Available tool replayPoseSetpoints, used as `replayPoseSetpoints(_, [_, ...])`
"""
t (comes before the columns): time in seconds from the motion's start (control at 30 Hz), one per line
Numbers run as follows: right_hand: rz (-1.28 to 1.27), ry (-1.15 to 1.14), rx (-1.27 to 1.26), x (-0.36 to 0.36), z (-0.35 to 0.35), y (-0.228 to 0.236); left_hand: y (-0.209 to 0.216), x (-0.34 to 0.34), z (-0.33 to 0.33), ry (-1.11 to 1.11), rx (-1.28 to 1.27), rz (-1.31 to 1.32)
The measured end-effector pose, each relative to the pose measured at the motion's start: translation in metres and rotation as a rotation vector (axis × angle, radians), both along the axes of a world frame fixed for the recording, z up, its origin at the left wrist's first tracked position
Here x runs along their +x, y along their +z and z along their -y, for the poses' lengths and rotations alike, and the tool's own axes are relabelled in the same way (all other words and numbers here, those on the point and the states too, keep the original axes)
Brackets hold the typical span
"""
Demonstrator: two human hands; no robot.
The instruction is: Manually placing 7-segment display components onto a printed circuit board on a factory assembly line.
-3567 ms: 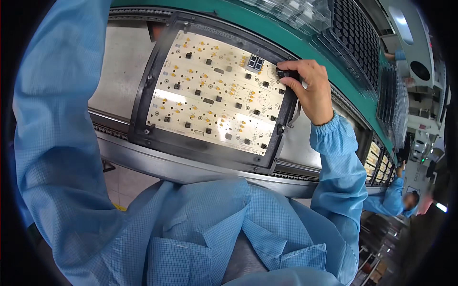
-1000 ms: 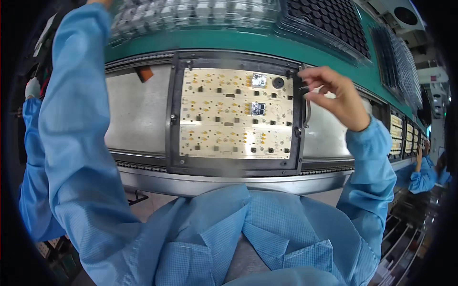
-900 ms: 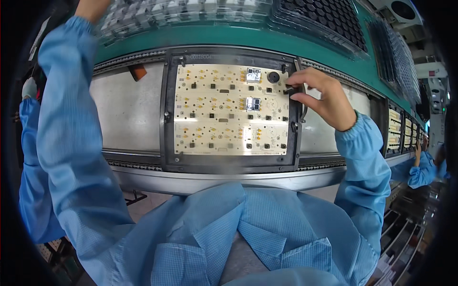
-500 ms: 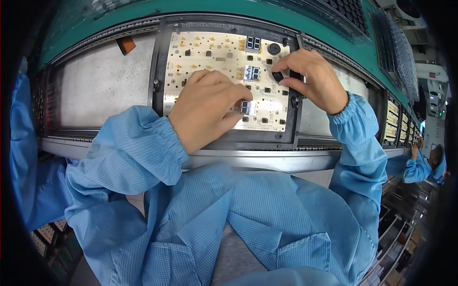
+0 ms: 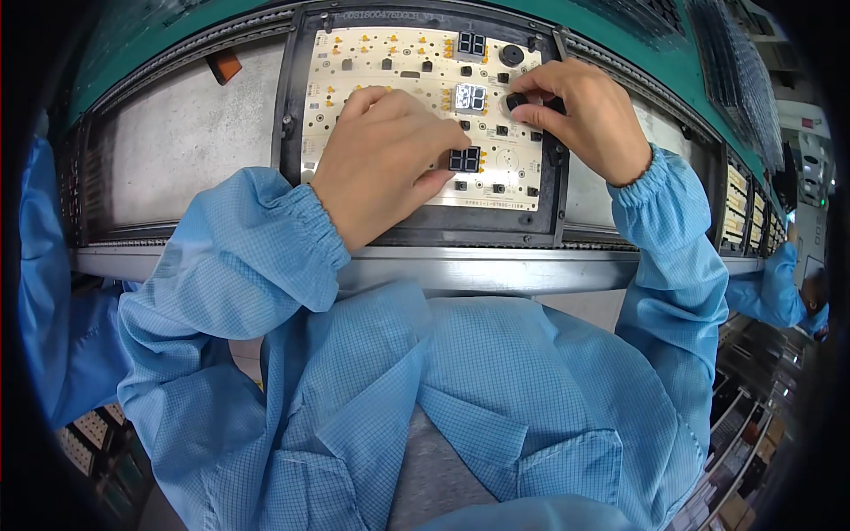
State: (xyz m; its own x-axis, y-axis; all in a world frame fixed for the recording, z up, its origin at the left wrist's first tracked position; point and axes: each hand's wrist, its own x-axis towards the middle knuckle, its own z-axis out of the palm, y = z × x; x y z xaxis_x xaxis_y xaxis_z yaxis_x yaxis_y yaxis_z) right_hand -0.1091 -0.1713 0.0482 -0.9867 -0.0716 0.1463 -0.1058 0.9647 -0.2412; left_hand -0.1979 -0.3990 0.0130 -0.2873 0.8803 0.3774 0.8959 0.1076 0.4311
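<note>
A cream circuit board (image 5: pixel 372 51) lies in a black frame (image 5: pixel 289 97). My left hand (image 5: pixel 381 164) reaches over the board's lower part, its thumb and forefinger closed on the left side of a black two-digit display (image 5: pixel 465 159). My right hand (image 5: pixel 589 111) pinches a round black buzzer (image 5: pixel 515 101) at the board's right side, beside the middle display (image 5: pixel 469 97). Farther up sit another display (image 5: pixel 471 46) and a second round buzzer (image 5: pixel 511 56). Small black push buttons and yellow parts dot the board. My left hand hides some of its middle.
The frame rests on a conveyor with chain rails and a metal front edge (image 5: pixel 496 270). An orange-brown piece (image 5: pixel 225 66) lies on the left. Behind is a green surface (image 5: pixel 177 40) with stacked clear trays (image 5: pixel 744 97). Blue-sleeved people (image 5: pixel 44 265) (image 5: pixel 770 288) are at both sides.
The board and frame now appear higher in the picture, and both hands have shifted up with them. The left hand stays at the lower display, the right still grips the buzzer.
</note>
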Motion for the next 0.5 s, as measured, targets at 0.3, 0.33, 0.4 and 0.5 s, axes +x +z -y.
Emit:
replayPoseSetpoints(0.3, [0.066,-0.127,-0.045,0.001,0.003,-0.002,0.031,-0.005,-0.017,-0.058,-0.274,-0.001])
replayPoseSetpoints(0.33, [0.07,-0.134,-0.045,0.002,0.003,-0.003,0.03,-0.006,-0.02,-0.07,-0.298,-0.031])
replayPoseSetpoints(0.4, [0.075,-0.16,-0.036,0.002,0.003,-0.004,0.03,-0.009,-0.03,-0.105,-0.317,-0.037])
replayPoseSetpoints(0.5, [0.058,-0.117,-0.04,-0.001,0.01,0.001,0.053,0.006,-0.044,-0.054,-0.435,-0.151])
